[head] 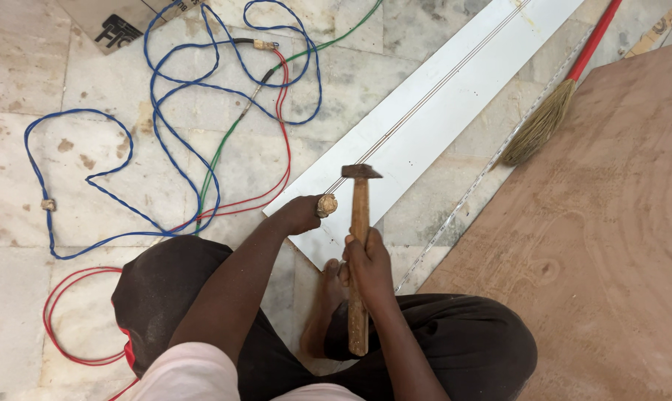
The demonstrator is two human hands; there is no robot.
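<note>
Right hand (pixel 367 261) clenched around the wooden handle of a hammer (pixel 360 223), head raised above a white panel (pixel 425 119) on the floor, left hand (pixel 302 214) closed on a small wooden knob (pixel 326 205) at the panel's near end

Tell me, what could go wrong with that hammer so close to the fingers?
The right hand holds the hammer just beside the left hand, which pinches a small wooden piece. A missed swing could hit those fingers. The bare foot sits right under the hammer, so a slip might hurt it. A stray blow might also dent the white panel.
</note>
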